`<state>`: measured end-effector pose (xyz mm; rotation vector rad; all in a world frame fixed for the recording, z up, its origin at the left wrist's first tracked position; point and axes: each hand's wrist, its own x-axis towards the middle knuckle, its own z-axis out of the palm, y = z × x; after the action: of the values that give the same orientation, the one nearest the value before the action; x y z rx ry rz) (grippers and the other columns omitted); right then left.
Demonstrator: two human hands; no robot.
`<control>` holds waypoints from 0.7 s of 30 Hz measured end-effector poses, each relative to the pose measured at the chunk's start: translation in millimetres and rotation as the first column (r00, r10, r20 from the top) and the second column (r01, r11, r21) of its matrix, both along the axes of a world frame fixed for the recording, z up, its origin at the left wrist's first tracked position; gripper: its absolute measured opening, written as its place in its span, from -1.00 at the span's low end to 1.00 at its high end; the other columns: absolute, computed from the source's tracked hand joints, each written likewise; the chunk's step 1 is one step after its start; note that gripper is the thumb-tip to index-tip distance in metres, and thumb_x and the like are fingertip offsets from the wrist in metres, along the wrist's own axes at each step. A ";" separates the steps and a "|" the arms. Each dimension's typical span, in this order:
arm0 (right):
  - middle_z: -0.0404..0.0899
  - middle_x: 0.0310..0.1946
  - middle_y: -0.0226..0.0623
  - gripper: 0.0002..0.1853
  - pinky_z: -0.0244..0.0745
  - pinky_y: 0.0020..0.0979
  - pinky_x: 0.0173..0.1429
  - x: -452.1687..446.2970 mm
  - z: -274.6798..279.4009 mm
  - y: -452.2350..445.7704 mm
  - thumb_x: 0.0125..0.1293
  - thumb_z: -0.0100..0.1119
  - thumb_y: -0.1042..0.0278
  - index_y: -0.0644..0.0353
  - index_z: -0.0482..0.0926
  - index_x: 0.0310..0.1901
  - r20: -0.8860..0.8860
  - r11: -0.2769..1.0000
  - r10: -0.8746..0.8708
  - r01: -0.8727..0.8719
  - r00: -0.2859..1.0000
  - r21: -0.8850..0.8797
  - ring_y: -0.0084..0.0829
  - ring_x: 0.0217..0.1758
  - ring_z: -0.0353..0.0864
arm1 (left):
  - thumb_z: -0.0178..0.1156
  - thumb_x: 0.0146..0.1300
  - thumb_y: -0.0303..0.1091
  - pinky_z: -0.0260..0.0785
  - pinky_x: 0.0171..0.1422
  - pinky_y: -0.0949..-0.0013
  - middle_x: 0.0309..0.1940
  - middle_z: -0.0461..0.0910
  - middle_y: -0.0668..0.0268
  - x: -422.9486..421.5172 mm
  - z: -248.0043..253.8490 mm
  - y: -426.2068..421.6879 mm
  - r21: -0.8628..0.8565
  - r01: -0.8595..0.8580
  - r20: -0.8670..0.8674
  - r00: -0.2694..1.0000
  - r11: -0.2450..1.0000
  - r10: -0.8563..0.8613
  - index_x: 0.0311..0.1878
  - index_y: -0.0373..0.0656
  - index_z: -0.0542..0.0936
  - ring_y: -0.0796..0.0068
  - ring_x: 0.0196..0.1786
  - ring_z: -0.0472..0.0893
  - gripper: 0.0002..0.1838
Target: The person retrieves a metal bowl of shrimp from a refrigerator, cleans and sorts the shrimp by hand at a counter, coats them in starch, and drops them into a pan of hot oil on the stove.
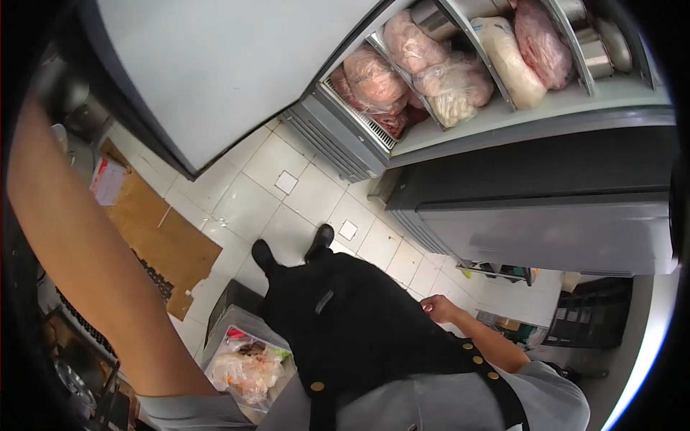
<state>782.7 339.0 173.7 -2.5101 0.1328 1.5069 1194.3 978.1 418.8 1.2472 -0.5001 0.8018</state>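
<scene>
My left forearm [93, 237] reaches up along the left side of the view, and its hand is lost past the dark edge. My right hand [443, 309] hangs low beside the black apron [374, 316], fingers curled in. A small reddish spot shows at its fingertips; I cannot make out what it is. Ahead stands an open fridge or freezer with bagged raw meat [374, 75] at its bottom, more pinkish bags [456, 86] on a shelf, and a pale bag [509, 61] beside a dark pink one [543, 47]. Neither hand touches these bags.
The open grey door [223, 65] spans the upper left; a shut grey door [546, 223] is at right. Metal containers [595, 54] stand on the shelves. A lined bin with plastic waste [248, 370] is near my legs. Cardboard [154, 230] lies on the tiled floor [248, 208].
</scene>
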 end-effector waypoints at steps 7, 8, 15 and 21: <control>0.62 -0.16 -0.09 -0.59 0.50 -0.24 0.00 -10.7 -98.3 -24.3 0.36 -0.13 -0.03 0.00 0.53 0.05 -0.137 0.987 -0.156 0.151 0.978 -0.045 -0.19 -0.13 0.61 | -0.12 0.33 0.24 0.41 0.17 0.17 0.11 0.34 -0.22 -15.1 -133.7 -74.0 0.357 -0.813 0.342 0.573 0.461 0.745 0.23 -0.54 0.20 0.07 0.15 0.45 -0.15; 0.59 -0.08 -0.04 -0.49 0.45 -0.19 0.10 9.4 -104.3 -1.4 0.38 -0.22 -0.14 0.04 0.47 0.12 -0.235 0.989 -0.079 0.047 0.969 -0.138 -0.09 -0.03 0.57 | -0.12 0.33 0.24 0.41 0.17 0.17 0.11 0.34 -0.22 -11.5 -140.1 -59.4 0.351 -0.819 0.344 0.564 0.454 0.751 0.23 -0.54 0.20 0.07 0.15 0.45 -0.15; 0.18 0.31 0.12 -0.11 0.12 -0.15 0.39 30.3 -151.3 58.1 0.28 -0.36 -0.41 0.22 0.02 0.39 -0.355 0.943 -0.291 0.205 0.888 -0.261 0.05 0.37 0.17 | -0.15 0.41 0.00 0.34 0.17 0.36 0.00 0.54 0.19 68.3 -302.0 75.3 0.414 -0.789 0.051 0.518 0.454 0.854 0.11 -0.42 0.44 0.33 0.02 0.54 -0.42; -0.01 0.41 0.02 -0.12 0.01 -0.19 0.45 37.1 -165.8 41.8 0.27 -0.40 -0.44 0.14 0.05 0.40 -0.331 0.960 -0.274 0.276 0.903 -0.042 -0.04 0.44 0.05 | -0.13 0.41 0.05 0.30 0.09 0.35 -0.10 0.55 0.12 97.0 -317.8 83.3 0.239 -0.681 -0.249 0.646 0.692 0.722 0.01 -0.47 0.45 0.34 -0.08 0.51 -0.39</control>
<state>819.8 380.8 7.9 -2.0967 0.5122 1.7851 1291.3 1061.4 101.0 1.6869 0.2601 1.1968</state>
